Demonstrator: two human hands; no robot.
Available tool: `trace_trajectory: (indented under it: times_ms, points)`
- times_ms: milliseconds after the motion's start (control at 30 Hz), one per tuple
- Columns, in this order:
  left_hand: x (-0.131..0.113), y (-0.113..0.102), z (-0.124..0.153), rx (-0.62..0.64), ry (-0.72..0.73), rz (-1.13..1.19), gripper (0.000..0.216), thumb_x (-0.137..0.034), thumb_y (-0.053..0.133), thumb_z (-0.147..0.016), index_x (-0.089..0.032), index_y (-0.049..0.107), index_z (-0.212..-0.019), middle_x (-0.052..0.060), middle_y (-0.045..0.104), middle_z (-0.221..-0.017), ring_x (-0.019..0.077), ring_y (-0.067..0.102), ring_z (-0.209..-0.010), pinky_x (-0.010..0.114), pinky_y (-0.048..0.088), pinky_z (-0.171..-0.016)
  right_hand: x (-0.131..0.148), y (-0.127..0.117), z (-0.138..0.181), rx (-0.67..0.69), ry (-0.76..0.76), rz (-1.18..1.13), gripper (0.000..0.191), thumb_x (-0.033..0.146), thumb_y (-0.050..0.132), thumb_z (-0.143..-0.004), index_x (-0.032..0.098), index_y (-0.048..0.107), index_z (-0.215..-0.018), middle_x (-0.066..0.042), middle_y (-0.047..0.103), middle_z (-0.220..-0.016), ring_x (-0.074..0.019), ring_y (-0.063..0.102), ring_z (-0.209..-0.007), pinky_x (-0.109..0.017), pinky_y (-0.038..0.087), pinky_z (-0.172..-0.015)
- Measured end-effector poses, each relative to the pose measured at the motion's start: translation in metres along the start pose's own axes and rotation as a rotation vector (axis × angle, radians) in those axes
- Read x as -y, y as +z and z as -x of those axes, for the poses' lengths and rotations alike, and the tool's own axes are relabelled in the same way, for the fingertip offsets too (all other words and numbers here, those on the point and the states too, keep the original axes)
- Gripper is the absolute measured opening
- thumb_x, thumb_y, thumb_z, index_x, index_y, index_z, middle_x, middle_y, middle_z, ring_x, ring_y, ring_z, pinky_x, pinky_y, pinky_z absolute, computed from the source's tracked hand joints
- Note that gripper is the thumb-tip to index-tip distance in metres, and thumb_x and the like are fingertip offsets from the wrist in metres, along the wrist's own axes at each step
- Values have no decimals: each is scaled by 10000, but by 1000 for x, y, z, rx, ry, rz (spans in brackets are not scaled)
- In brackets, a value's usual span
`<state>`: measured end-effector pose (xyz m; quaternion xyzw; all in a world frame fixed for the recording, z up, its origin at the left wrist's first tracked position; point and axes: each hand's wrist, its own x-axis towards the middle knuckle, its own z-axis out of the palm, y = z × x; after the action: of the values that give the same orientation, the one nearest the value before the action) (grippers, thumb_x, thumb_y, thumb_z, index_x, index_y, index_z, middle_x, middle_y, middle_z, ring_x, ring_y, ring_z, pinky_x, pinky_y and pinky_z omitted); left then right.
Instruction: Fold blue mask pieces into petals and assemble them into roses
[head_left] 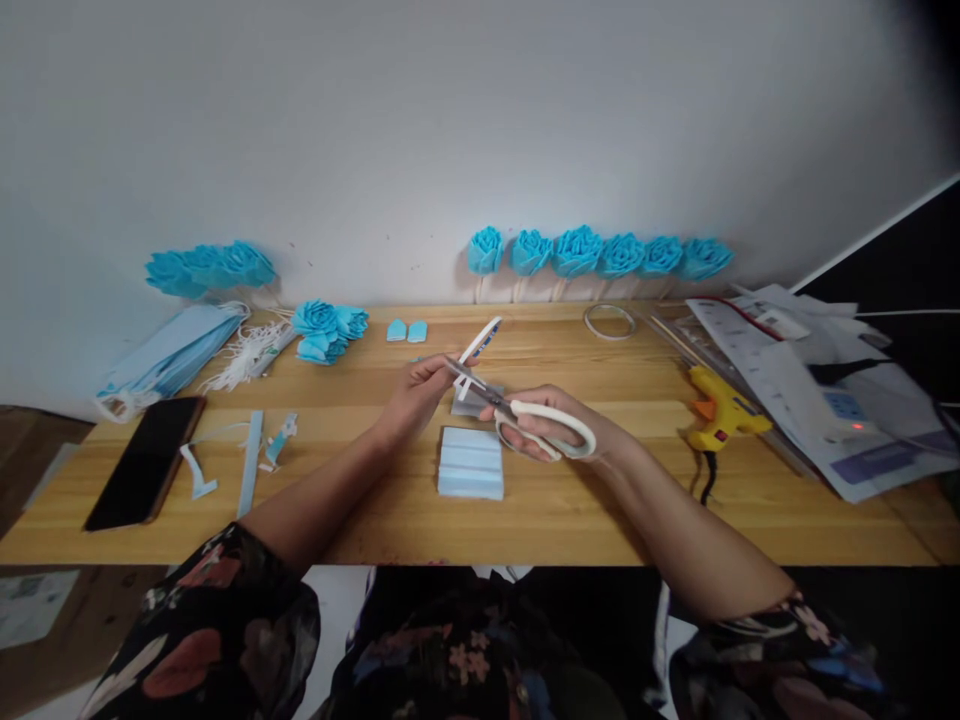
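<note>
My right hand [551,420] grips scissors [577,430] with white handles, fingers in the loops. The blades point left toward my left hand [420,395], which is closed in a pinch on a narrow white strip [474,350]. The strip slants across the blades; whether they are cutting it I cannot tell. Just below my hands lies a stack of pale blue pleated mask pieces [470,463]. A flat grey thing [466,402] lies partly hidden beneath the scissors. Behind my left hand are two small blue petal-shaped pieces [407,331].
Several blue fabric roses [577,252] lean along the wall; more roses [330,330] lie left. Also left are face masks [176,350], white cords [251,352], a phone [146,462] and scraps [251,460]. Right are a yellow glue gun [720,412], a tape ring [609,322] and papers [862,455].
</note>
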<state>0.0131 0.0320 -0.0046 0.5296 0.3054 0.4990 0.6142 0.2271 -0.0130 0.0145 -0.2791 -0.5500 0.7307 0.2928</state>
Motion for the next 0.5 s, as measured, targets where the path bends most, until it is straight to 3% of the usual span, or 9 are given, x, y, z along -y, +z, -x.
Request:
trace_trajectory:
  times_ms: [100, 233, 333, 500]
  points:
    - [-3, -1, -3, -69, -23, 82, 280, -428, 711, -800, -153, 727, -748, 17, 620, -665, 141, 559, -665, 277, 423, -669, 0, -1, 1, 46, 19, 92, 599, 546, 754, -763, 116, 650, -1167, 1, 590, -749, -51, 468, -537, -175, 342, -430]
    - [-6, -3, -7, -139, 14, 152, 288, -403, 708, -780, -162, 644, -637, 9, 580, -638, 135, 548, -657, 278, 438, -688, 3, -6, 3, 17, -97, 91, 596, 581, 710, -793, 159, 631, -1206, -21, 593, -827, -79, 480, -615, -211, 377, -510]
    - [-7, -5, -9, -118, 23, 171, 322, -414, 691, -797, -168, 600, -611, 0, 531, -606, 144, 567, -670, 291, 447, -732, 5, -9, 3, -22, -163, 68, 539, 582, 649, -845, 167, 627, -1188, -21, 571, -816, -89, 481, -603, -239, 367, -526]
    - [-12, -2, -8, -104, -33, 161, 412, -516, 632, -851, -169, 605, -631, -6, 483, -572, 154, 579, -687, 303, 452, -783, 3, -11, 3, -33, -92, 75, 517, 571, 632, -859, 156, 619, -1166, -22, 564, -811, -88, 476, -578, -237, 355, -504]
